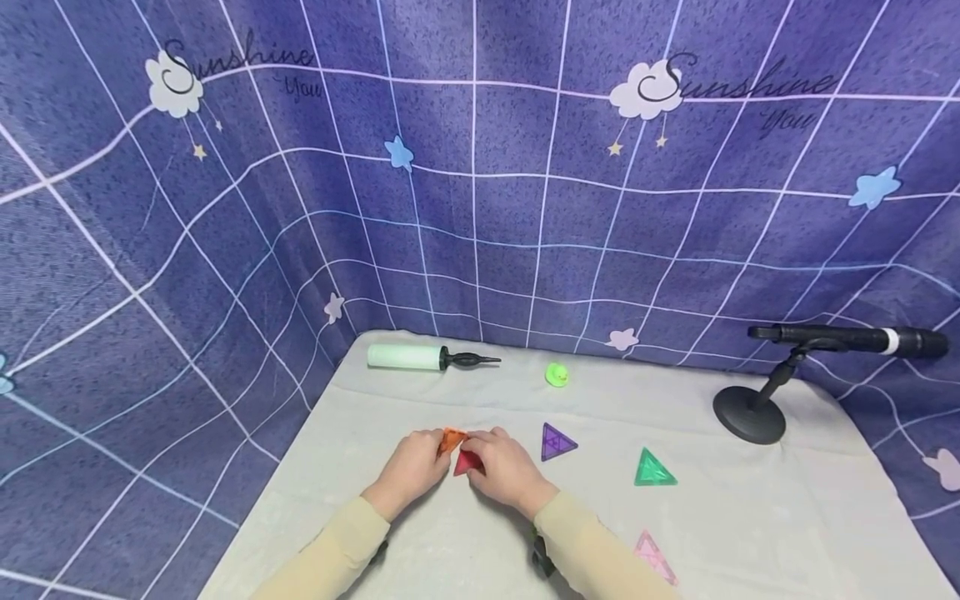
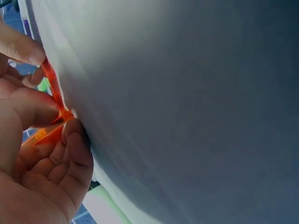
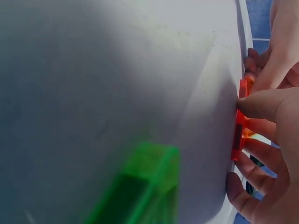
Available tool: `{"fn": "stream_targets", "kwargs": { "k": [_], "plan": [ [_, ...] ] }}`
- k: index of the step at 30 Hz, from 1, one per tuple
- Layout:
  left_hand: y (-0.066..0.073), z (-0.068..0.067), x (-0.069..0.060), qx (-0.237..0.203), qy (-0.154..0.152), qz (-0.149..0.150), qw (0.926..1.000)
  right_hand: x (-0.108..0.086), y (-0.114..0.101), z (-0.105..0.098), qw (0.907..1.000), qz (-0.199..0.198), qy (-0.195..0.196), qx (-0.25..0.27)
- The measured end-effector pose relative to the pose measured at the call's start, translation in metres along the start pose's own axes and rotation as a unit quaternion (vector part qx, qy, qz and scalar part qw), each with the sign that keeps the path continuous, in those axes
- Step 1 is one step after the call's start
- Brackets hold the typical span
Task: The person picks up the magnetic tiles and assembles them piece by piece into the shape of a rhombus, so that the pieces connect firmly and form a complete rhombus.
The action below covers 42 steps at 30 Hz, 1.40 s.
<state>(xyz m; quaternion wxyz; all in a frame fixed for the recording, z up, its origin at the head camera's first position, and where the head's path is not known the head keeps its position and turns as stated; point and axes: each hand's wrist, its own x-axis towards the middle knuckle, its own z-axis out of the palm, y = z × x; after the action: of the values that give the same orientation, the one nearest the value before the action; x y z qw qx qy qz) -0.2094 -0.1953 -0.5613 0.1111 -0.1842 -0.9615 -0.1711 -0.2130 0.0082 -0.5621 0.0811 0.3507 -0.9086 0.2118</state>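
Note:
Near the middle of the white-covered table, my left hand pinches an orange translucent triangular tile between thumb and fingers. Close beside it, my right hand holds a red triangular tile, partly hidden by the fingers. In the left wrist view, the orange tile and the red tile meet at one corner or edge. From the right wrist view, the right thumb lies on the red tile, with orange showing just behind it. Whether the two tiles are joined I cannot tell.
Right of my hands lie a purple triangle, a green triangle and a pink triangle. Farther back are a hand pump, a small green duck and a black stand. A blurred green object shows close up.

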Motion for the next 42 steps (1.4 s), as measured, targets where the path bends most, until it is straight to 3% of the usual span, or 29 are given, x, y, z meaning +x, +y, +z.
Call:
{"fn": "stream_targets", "kwargs": {
  "k": [13,26,42],
  "plan": [
    [0.005,0.002,-0.001,-0.013,-0.007,-0.002,0.9999,0.005,0.003,-0.003,0.9994,0.014,-0.029,0.011],
    [0.009,0.005,0.001,-0.027,-0.013,0.001,0.9996,0.007,0.006,-0.003,0.9977,0.041,-0.030,0.045],
    [0.015,0.005,0.000,-0.039,-0.019,0.001,0.9991,0.005,0.008,-0.001,0.9978,0.051,-0.031,0.030]
  ]
}}
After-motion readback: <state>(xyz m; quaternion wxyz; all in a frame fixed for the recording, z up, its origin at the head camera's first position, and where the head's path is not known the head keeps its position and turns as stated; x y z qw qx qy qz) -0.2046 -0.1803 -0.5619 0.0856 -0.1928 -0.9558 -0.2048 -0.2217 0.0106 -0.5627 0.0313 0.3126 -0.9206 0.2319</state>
